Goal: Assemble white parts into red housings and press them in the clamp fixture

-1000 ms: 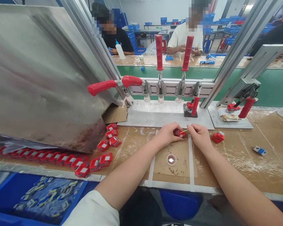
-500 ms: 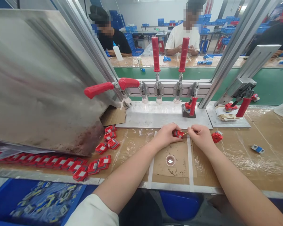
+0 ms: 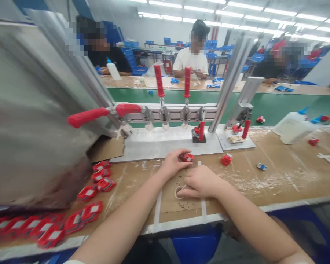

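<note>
In the head view, my left hand (image 3: 177, 161) is closed around a small red plastic part (image 3: 188, 157) with a pale grey window, held just above the bench. My right hand (image 3: 199, 182) is closed in a pinch, with its fingertips at a small round dish (image 3: 177, 192) on the taped cardboard. The thin stick seen in that pinch a moment ago is mostly hidden by the fingers. A red part (image 3: 226, 159) lies on the bench to the right of my hands, and farther right is a small blue-and-grey piece (image 3: 262, 167).
Several red parts (image 3: 91, 212) line the bench at left, beside a large metal sheet (image 3: 38, 121). Red-handled toggle clamps (image 3: 187, 82) stand on a metal rail behind my hands. White squeeze bottles (image 3: 290, 124) are at right. Co-workers sit across the green strip (image 3: 137, 94).
My right hand has moved away from the red part, down and toward me, to the dish. The left hand still holds the red part. The camera view has shifted rightward and tilted up.
</note>
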`<action>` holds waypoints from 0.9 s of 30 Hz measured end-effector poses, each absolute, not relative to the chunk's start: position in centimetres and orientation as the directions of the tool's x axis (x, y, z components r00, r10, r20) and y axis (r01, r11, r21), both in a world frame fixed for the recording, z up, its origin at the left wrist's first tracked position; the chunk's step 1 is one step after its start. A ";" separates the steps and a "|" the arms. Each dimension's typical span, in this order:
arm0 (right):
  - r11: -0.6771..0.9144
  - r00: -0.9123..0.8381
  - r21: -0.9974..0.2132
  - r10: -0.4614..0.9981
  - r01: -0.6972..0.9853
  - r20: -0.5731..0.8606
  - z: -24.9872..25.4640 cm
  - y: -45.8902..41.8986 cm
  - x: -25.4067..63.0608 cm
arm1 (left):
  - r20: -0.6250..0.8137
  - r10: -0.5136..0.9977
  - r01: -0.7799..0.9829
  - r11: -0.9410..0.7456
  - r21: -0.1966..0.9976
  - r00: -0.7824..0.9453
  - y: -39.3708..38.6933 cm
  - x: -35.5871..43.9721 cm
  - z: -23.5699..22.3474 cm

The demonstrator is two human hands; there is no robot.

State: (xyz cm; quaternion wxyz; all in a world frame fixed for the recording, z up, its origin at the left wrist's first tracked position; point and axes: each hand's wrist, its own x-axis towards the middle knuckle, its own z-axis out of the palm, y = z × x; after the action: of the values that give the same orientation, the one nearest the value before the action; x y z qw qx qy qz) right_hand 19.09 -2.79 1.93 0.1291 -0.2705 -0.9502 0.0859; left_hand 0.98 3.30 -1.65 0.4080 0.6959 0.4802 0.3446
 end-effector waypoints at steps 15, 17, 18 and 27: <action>0.087 0.218 -0.625 0.892 0.776 0.395 -2.5 -6.8 43.0 | 0.133 0.917 -0.061 -0.119 0.991 0.376 3.6 1.6 -1.3; 0.161 0.239 -0.808 0.906 0.566 0.348 -1.9 -5.4 37.8 | 0.117 0.918 -0.129 -0.073 0.989 0.378 3.5 1.7 -1.4; 0.190 0.200 -0.876 0.932 0.442 0.303 -1.4 -4.7 34.9 | 0.115 0.918 -0.152 -0.061 0.986 0.379 3.4 1.7 -1.4; 0.199 -0.072 -0.962 0.979 0.185 0.189 0.8 0.3 22.4 | 0.144 0.912 -0.168 -0.084 0.982 0.384 2.8 1.4 -1.0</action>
State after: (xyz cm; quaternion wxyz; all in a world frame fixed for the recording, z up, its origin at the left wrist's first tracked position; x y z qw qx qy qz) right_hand 22.44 0.30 0.78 0.4827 -0.4806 -0.6055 0.4116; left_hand 1.37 2.75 -1.02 0.5960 0.5805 0.3204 0.4529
